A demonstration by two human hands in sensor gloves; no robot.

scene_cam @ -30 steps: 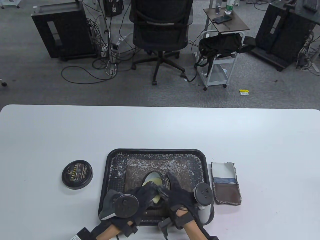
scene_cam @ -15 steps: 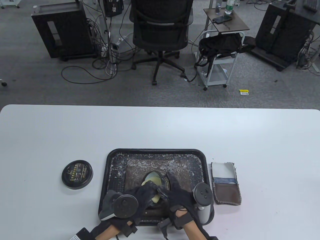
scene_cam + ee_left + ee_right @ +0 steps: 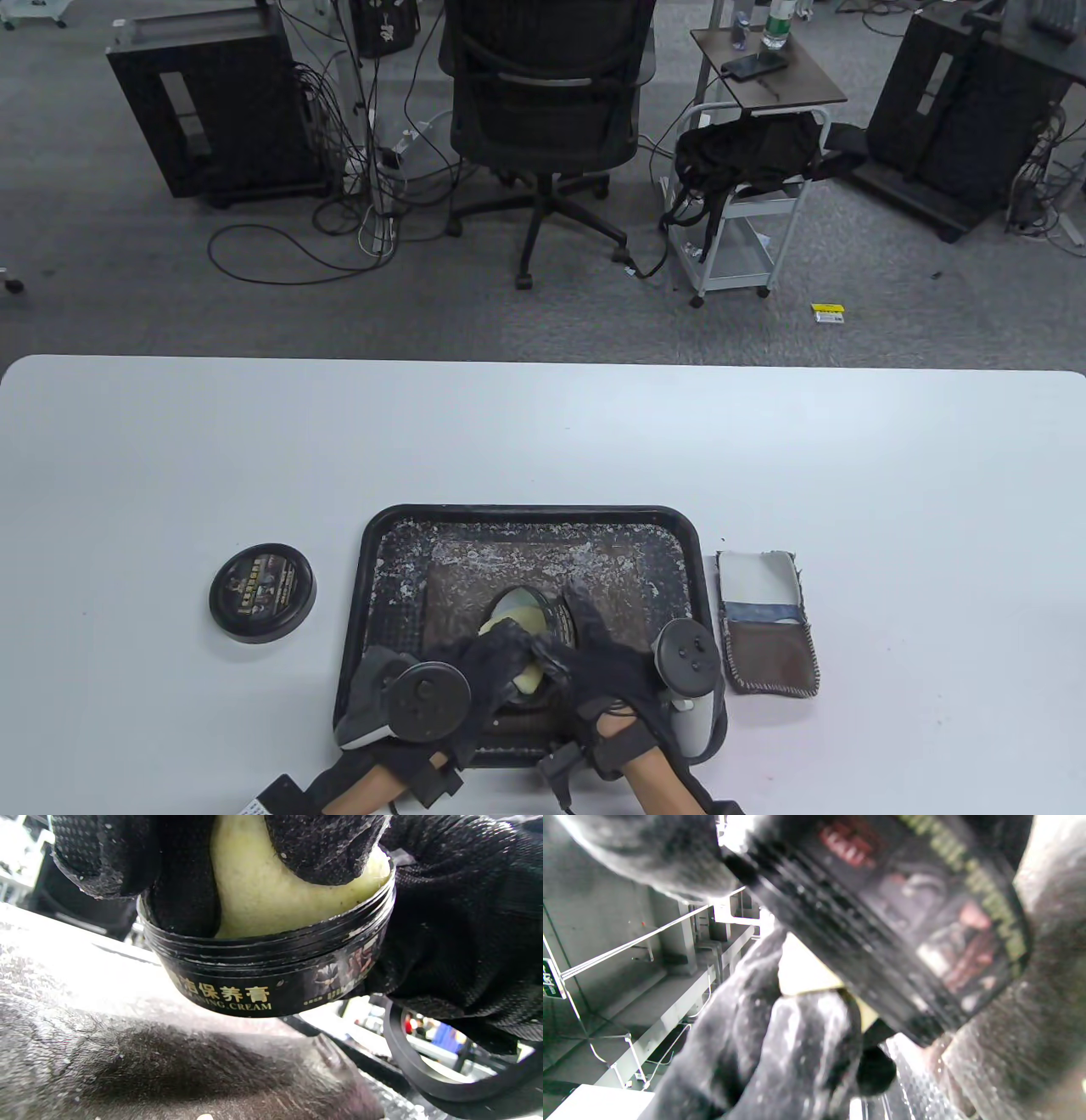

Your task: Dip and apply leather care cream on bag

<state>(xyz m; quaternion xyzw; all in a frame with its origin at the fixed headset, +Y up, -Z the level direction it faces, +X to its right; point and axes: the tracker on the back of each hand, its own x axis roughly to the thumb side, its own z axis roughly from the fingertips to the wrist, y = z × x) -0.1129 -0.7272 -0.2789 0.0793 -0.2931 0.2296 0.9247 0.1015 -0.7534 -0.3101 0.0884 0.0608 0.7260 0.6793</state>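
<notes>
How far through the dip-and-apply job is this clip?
Done: lid off, lying on the table. In hand: right hand holds the cream jar while left hand presses the yellow sponge into it. Left: rubbing cream onto the bag in the tray.

We see a white table (image 3: 543, 441) carrying a black tray (image 3: 679, 543) near its front edge, a round black lid (image 3: 263, 592) to its left, a small pouch (image 3: 768, 624) just right.

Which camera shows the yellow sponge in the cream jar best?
The left wrist view: the sponge fills the open cream jar, sharp and close. The table view shows slivers between both hands; the right wrist view only a blurred yellow patch.
</notes>
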